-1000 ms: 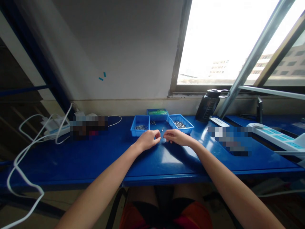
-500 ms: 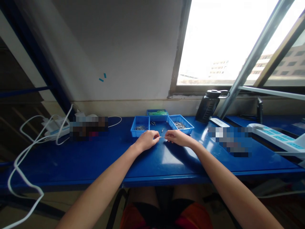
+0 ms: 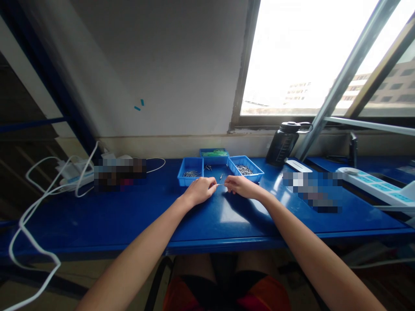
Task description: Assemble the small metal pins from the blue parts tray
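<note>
A thin, light-coloured rod-like piece (image 3: 220, 185) spans the small gap between my two hands, too small to name further. My left hand (image 3: 201, 189) pinches its left end between thumb and fingertips. At the other end, the fingertips of my right hand (image 3: 239, 186) are closed on it. Just beyond the hands, a small dark slender piece (image 3: 221, 176) lies on the blue table. Behind my left hand is a blue bin (image 3: 182, 172) with thin metal pieces (image 3: 191, 174). Another blue bin (image 3: 258, 173), behind my right hand, holds many slender metal pieces (image 3: 244, 169).
A third blue bin (image 3: 203, 154) with green plastic (image 3: 216, 153) stands against the wall. Several small dark parts (image 3: 208, 167) lie between the bins. A black bottle (image 3: 282, 144) and a power strip (image 3: 372, 183) are on the right. White cables (image 3: 35, 242) hang at left.
Both hands stay in nearly the same place with the thin piece between them. Only a very slight shift of the fingers and piece shows.
</note>
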### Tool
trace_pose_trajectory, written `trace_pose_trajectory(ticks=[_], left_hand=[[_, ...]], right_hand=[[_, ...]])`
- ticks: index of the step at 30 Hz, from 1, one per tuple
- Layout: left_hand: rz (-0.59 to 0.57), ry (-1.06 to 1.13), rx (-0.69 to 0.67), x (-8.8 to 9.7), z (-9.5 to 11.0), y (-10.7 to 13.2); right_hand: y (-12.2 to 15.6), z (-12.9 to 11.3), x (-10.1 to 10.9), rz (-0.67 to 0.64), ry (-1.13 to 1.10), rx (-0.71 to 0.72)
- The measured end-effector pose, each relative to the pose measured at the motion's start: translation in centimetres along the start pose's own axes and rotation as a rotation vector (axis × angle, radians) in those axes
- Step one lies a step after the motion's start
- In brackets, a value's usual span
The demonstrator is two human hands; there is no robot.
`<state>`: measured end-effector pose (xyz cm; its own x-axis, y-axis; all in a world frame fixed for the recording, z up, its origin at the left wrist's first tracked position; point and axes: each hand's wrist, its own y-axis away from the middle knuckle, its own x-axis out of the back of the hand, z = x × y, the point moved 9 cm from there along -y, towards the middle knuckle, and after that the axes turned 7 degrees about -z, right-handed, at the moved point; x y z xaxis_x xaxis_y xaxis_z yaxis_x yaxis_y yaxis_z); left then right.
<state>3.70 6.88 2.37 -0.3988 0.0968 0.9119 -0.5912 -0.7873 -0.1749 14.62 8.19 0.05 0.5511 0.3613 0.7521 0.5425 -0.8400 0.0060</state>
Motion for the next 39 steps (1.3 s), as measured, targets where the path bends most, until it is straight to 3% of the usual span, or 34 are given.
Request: trace_pose_trajectory(ticks=[13,20,27,32,39], left_hand=[[-0.021,0.050,0.024,-0.7,-0.6,-0.2],[0.102,0.175,-0.085,0.8,0.7,-0.1],[0.106,0.258,-0.147,1.0,1.2,-0.2],[0.130,0.221,-0.124,1.3,1.1,0.2],[0.043,0.040,-0.062,0.2,0.6,0.1]], right_hand=[[-0.1,-0.2,-0.4,-0.039,-0.128,0.008],[0.2,-1.0,-0.8,-0.071,-0.098,0.045],[0.3,-1.8,-1.0,-0.074,-0.112,0.069],[0.2,-1.6,-0.9,-0.075,-0.098,0.060],[0.4,-1.9,-0.1,-0.028,-0.120,0.054]])
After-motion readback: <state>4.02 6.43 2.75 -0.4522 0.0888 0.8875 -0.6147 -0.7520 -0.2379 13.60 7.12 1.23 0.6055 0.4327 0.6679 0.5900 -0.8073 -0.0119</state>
